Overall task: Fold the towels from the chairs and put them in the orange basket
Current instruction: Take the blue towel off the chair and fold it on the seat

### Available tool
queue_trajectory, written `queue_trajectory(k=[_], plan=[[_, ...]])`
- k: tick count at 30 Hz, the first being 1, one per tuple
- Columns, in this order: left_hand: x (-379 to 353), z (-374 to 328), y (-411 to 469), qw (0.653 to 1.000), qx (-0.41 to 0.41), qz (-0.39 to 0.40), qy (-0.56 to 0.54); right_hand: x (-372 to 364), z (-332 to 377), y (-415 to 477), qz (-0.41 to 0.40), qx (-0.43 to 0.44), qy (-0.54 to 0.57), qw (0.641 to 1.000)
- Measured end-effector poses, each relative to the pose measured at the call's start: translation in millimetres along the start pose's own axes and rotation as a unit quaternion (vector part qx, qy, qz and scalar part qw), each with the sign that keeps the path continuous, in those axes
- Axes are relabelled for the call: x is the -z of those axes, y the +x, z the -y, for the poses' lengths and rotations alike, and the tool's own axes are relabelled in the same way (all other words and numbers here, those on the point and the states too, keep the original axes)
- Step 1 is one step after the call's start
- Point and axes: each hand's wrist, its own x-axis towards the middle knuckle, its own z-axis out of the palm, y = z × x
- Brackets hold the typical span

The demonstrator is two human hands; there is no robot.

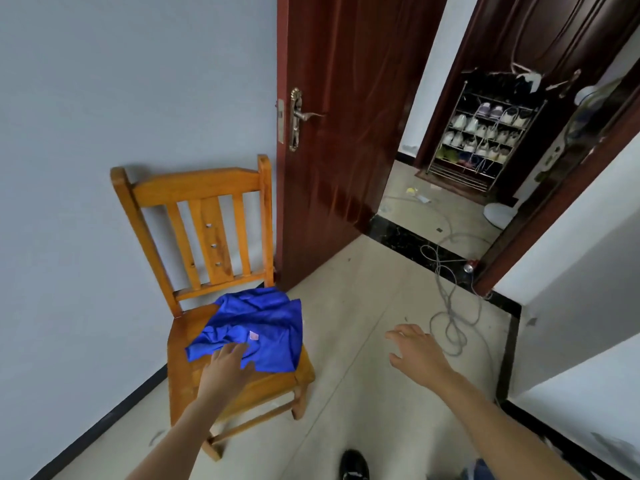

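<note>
since the crumpled blue cloth towel lies on the orange wooden slatted chair at left, the left hand rests uncurled on its near edge, probably to gather it; the right hand hovers spread, empty.

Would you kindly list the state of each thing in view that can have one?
Blue towel: unfolded, crumpled on the chair seat.
Wooden chair: upright by the wall.
Left hand: fingers resting on the towel, not plainly gripping.
Right hand: open, fingers spread, holding nothing.
Door: open.
Grey cable: loosely tangled on the floor.
</note>
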Motion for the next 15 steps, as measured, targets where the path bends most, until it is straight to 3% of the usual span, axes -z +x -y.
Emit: queue_trajectory(k=[7,15], plan=[[-22.0,-46.8,28.8,0.989,0.112,-0.075,-0.054,27.1,-46.4,109.4,0.043,0.12,-0.059,0.99],[-46.3,-42.4,3.3,0.957,0.266,-0.083,-0.087,13.1,-1.5,192.8,0.096,0.26,-0.082,0.957]])
